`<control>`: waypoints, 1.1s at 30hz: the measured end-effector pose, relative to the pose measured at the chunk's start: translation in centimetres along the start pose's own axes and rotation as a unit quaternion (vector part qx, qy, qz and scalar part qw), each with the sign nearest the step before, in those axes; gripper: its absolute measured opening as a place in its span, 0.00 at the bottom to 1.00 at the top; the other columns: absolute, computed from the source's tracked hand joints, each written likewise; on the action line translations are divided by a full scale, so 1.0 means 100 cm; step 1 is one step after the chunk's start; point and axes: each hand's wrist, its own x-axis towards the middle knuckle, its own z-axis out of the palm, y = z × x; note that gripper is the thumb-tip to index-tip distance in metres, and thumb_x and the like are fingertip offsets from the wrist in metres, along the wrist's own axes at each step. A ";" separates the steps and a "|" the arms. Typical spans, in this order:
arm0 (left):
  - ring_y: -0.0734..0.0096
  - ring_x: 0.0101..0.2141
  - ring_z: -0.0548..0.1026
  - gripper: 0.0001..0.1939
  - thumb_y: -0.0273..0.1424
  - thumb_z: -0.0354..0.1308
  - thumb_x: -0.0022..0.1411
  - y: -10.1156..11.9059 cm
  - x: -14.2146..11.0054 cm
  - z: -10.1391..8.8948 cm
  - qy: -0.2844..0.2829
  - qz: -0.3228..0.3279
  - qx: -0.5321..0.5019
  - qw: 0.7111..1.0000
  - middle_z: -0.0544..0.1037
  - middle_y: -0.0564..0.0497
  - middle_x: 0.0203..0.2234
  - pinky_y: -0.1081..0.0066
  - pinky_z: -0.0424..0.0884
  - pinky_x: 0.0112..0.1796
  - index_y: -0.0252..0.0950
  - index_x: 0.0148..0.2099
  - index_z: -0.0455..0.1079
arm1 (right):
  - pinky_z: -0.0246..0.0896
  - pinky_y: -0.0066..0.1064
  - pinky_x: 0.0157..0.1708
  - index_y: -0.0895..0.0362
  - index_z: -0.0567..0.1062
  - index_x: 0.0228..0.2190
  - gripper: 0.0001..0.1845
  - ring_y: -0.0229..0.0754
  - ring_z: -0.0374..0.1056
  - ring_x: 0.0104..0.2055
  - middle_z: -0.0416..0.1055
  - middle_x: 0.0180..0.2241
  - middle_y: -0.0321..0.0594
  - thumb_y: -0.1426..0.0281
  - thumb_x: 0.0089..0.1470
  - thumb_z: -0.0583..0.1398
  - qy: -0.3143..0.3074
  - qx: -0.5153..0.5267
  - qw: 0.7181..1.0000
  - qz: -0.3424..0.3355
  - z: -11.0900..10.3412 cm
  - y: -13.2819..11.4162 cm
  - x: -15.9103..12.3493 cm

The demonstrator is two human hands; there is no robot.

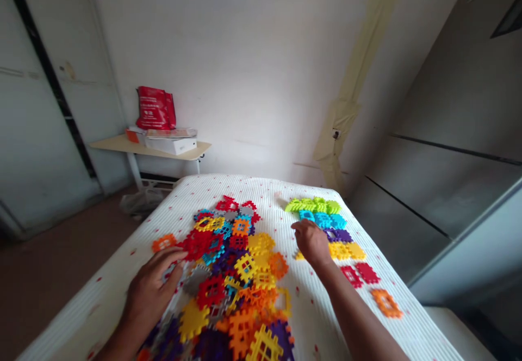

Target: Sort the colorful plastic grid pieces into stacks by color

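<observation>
A heap of interlocking plastic tiles [244, 266] in red, yellow, orange, blue, purple and grey spreads over the middle of a bed-like surface. At the heap's left edge is my left hand [153, 279], thumb and fingers apart, fingertips by a red tile [198, 244]. My right hand [313, 241] is over the sorted rows, near the blue tiles [323, 219] and the left end of the yellow row [340, 250]. Its fingers are curled together; anything in them is hidden. Lime green tiles [314, 205] line the far row, and purple tiles [339, 235] lie between blue and yellow.
Two red tiles [361, 274] and an orange tile [386, 303] lie nearer on the right. The white dotted cover [142, 230] reaches toward the wall. Beyond, a small table [112, 143] bears a red bag [156, 110] and boxes. A grey cabinet [444, 111] stands right.
</observation>
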 end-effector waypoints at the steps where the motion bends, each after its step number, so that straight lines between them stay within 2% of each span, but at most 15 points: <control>1: 0.66 0.38 0.77 0.11 0.37 0.51 0.56 0.004 0.001 -0.001 -0.003 0.001 0.003 1.000 0.79 0.50 0.35 0.70 0.70 0.44 0.41 0.36 0.73 | 0.55 0.24 0.34 0.52 0.77 0.37 0.16 0.38 0.67 0.39 0.72 0.34 0.40 0.77 0.54 0.52 -0.006 0.023 1.000 -0.018 0.001 -0.011 -0.006; 3: 0.66 0.37 0.77 0.12 0.37 0.50 0.57 0.012 0.003 -0.004 -0.021 -0.005 0.019 1.000 0.80 0.50 0.34 0.69 0.70 0.43 0.41 0.35 0.73 | 0.55 0.23 0.34 0.52 0.77 0.37 0.16 0.37 0.67 0.39 0.72 0.34 0.39 0.77 0.55 0.51 -0.028 0.055 0.996 -0.058 0.006 -0.032 -0.016; 7: 0.65 0.38 0.76 0.14 0.35 0.47 0.58 0.027 0.011 -0.009 -0.109 -0.019 0.068 0.991 0.80 0.48 0.35 0.67 0.70 0.42 0.40 0.37 0.74 | 0.54 0.23 0.31 0.53 0.76 0.34 0.14 0.36 0.67 0.36 0.72 0.33 0.39 0.77 0.55 0.52 -0.057 0.085 0.989 -0.103 0.021 -0.055 -0.031; 11: 0.69 0.35 0.75 0.11 0.30 0.50 0.56 0.040 0.022 -0.007 -0.193 0.012 0.087 0.977 0.79 0.52 0.32 0.71 0.67 0.39 0.42 0.34 0.75 | 0.53 0.23 0.31 0.55 0.75 0.33 0.12 0.37 0.66 0.34 0.71 0.32 0.39 0.76 0.56 0.52 -0.029 0.113 0.984 -0.136 0.037 -0.054 -0.038; 15: 0.67 0.33 0.73 0.08 0.28 0.54 0.53 0.054 0.028 0.003 -0.247 0.023 0.135 0.959 0.76 0.51 0.26 0.70 0.64 0.36 0.41 0.29 0.75 | 0.53 0.24 0.32 0.55 0.74 0.34 0.12 0.37 0.65 0.34 0.70 0.31 0.40 0.75 0.56 0.51 0.012 0.145 0.976 -0.161 0.046 -0.049 -0.042; 23: 0.64 0.34 0.72 0.07 0.29 0.54 0.54 0.062 0.030 0.020 -0.269 -0.004 0.200 0.942 0.74 0.49 0.26 0.67 0.61 0.36 0.38 0.27 0.72 | 0.52 0.25 0.30 0.56 0.74 0.34 0.12 0.37 0.65 0.32 0.70 0.30 0.39 0.77 0.54 0.52 0.046 0.149 0.968 -0.194 0.052 -0.051 -0.045; 29: 0.65 0.34 0.71 0.09 0.24 0.52 0.53 0.060 0.030 0.025 -0.266 -0.013 0.180 0.947 0.73 0.50 0.26 0.67 0.61 0.37 0.38 0.24 0.70 | 0.51 0.24 0.29 0.56 0.73 0.32 0.10 0.37 0.65 0.31 0.69 0.28 0.39 0.77 0.53 0.53 0.051 0.137 0.969 -0.198 0.047 -0.052 -0.045; 33: 0.64 0.33 0.69 0.09 0.24 0.51 0.53 0.061 0.029 0.024 -0.245 -0.037 0.123 0.961 0.72 0.50 0.25 0.65 0.61 0.39 0.38 0.24 0.68 | 0.51 0.24 0.29 0.57 0.73 0.30 0.09 0.37 0.64 0.30 0.69 0.28 0.39 0.77 0.53 0.53 0.047 0.132 0.971 -0.191 0.044 -0.054 -0.045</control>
